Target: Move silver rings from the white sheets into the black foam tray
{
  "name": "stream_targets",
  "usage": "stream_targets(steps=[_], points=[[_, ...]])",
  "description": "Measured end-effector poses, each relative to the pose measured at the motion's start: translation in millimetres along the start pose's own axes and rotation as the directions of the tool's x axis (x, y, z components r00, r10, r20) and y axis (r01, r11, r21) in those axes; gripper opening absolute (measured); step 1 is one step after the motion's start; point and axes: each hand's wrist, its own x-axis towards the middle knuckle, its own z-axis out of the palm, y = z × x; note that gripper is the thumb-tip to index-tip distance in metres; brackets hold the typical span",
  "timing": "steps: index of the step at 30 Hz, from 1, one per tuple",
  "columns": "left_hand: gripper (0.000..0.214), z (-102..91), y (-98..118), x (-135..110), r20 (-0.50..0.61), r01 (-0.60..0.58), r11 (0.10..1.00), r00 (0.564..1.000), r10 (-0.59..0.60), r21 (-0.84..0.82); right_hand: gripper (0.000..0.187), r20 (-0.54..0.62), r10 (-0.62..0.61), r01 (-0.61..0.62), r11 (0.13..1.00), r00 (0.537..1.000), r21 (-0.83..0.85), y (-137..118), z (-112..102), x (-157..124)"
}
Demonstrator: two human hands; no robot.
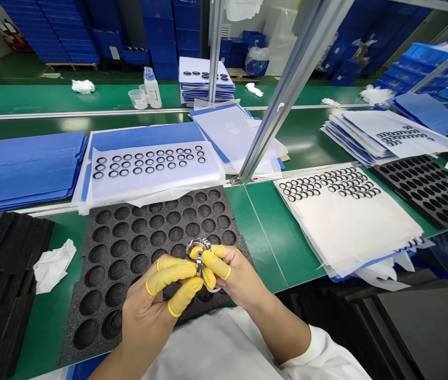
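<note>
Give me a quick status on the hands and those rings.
Left hand, right hand holding metal rings. Yellow-cotted fingers pinched on them. Black foam tray below. Nothing in the way.

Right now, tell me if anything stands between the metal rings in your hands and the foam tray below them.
Only your own hands do. The metal rings are held in the yellow-cotted fingers of your right hand, with your left hand beside them, above the black foam tray. No other object shows between.

Blue plastic crates (49, 26) stacked beyond the green workbench (267, 237).
</note>
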Motion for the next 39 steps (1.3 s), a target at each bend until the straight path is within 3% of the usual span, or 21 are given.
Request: stream_targets(steps=[24, 39], points=[[0.029, -0.4, -0.7, -0.7, -0.023, -0.026, 1.0, 0.999, 0.026, 0.012, 0.05, -0.018, -0.069, 0.067, 0.995, 0.997, -0.076, -3.1, 2.7, -0.4], [0.032, -0.2, -1.1, -1.5, -0.017, -0.019, 0.999, 1.0, 0.02, 0.044, 0.052, -0.004, -0.01, 0.01, 0.997, 1.0, -0.076, 1.0, 1.3, 3.4]])
